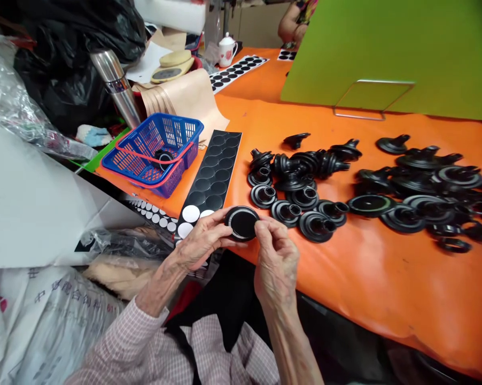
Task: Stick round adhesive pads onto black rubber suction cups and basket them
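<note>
A round black plastic base (242,223) with a pale ring near its rim is held up over the table's front edge, flat face toward me. My left hand (204,239) is closed around its left side, thumb on the face and fingers underneath. My right hand (276,255) is closed, thumb and fingertips pinched at the right rim; whether a thin sticker is between them I cannot tell. Just behind my left hand lies a sheet of round black stickers (213,174), with white circles (191,214) showing at its near end. Several black flanged parts (316,224) are piled to the right.
A blue plastic basket (188,125) with red handles holds a few black pieces. A second pile of black parts (423,206) lies farther right on the orange table (385,289). A green board (397,53) with a wire stand, a steel thermos (115,85) and another person's arm (289,24) are behind.
</note>
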Tool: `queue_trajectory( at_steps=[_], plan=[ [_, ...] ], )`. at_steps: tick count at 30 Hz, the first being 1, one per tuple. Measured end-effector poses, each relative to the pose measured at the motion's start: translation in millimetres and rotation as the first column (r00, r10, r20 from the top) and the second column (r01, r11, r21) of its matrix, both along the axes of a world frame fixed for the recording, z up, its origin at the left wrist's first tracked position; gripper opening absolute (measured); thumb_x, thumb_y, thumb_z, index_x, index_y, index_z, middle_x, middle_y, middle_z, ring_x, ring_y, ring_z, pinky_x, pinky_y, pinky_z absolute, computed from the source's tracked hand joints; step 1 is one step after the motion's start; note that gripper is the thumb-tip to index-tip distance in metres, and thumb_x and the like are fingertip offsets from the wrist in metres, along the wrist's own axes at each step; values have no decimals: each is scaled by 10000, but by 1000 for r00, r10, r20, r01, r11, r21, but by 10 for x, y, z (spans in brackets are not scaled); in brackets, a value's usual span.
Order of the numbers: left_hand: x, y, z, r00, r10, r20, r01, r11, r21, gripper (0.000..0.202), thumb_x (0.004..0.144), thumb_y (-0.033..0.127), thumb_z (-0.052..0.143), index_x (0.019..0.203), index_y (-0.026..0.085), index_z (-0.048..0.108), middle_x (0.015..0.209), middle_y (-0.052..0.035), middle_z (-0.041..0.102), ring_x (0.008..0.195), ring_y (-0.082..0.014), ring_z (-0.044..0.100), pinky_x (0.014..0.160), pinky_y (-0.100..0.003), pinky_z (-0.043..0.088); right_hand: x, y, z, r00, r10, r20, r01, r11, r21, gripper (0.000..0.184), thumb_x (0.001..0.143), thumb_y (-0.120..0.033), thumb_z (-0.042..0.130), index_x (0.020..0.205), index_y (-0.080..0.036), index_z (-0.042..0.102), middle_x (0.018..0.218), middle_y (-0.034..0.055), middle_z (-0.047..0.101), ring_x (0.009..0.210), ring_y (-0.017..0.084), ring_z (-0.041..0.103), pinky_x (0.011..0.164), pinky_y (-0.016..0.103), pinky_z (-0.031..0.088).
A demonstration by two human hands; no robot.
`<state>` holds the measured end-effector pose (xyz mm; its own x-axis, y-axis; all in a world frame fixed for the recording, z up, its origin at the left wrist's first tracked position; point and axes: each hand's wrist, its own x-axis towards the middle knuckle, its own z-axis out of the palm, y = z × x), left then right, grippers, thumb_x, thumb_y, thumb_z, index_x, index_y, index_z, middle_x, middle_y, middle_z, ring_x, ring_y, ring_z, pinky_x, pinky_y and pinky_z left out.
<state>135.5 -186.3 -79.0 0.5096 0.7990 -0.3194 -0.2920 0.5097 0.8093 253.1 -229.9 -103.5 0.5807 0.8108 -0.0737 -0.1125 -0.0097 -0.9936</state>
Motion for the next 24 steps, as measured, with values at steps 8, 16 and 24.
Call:
queue_trajectory(
  at_steps=[8,16,24],
  plan=[
    [-18,0,-29,999,19,-44,-19,1000,7,435,723,188,670,1159,181,678,1106,-81,697,992,-242,655,845,-368,554,-23,4,-46,997,-18,81,19,1000,-14,226,806,-404,619,781,-179,627,931,42,585,885,175,586,794,321,470],
    [-3,-17,-78,996,70,-52,-69,997,22,390,763,284,710,1134,173,671,1143,-93,668,977,-241,660,816,-398,580,-128,21,-100,967,-59,248,61,998,-1,206,857,-395,552,790,-201,561,920,40,572,821,160,581,718,310,501],
    [-75,-49,-82,965,245,-95,-244,970,15,430,693,272,761,1089,148,646,1057,-90,681,976,-250,657,762,-366,594,-252,75,-158,856,-60,513,6,994,106,127,904,-319,503,823,-221,514,925,65,564,916,204,558,783,381,489]
  ],
)
